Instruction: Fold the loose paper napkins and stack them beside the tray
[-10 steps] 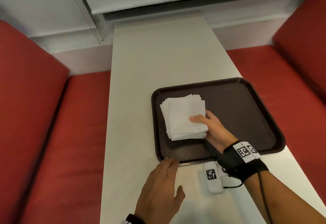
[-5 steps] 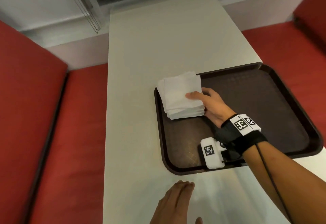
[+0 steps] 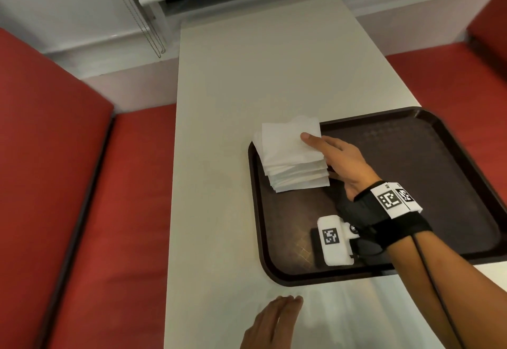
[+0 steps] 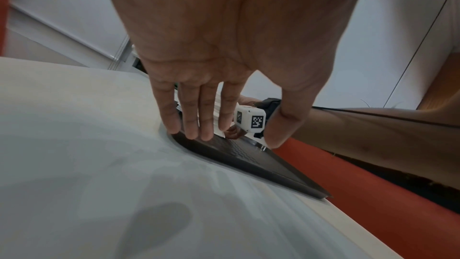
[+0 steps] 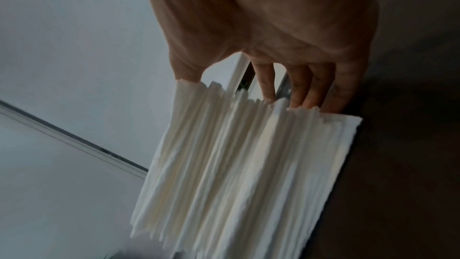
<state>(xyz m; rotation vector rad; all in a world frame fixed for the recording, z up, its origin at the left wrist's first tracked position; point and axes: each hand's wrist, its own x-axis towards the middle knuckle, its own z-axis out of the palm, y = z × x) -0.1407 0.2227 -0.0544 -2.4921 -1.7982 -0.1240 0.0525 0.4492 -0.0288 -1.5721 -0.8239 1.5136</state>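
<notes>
Head view: napkin stack (image 3: 290,156) now over tray (image 3: 411,173) corner.

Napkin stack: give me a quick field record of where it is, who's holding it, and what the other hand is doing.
napkin stack: white pile, held over the tray's far-left corner, partly past the rim
right hand: grip around the pile, thumb on top, fingers underneath
left hand: fingers straight, holding nothing, over the table near the tray's near edge
tray: dark brown, on the table, otherwise bare where visible
table: pale surface left of the tray
seats: red benches on both sides
</notes>
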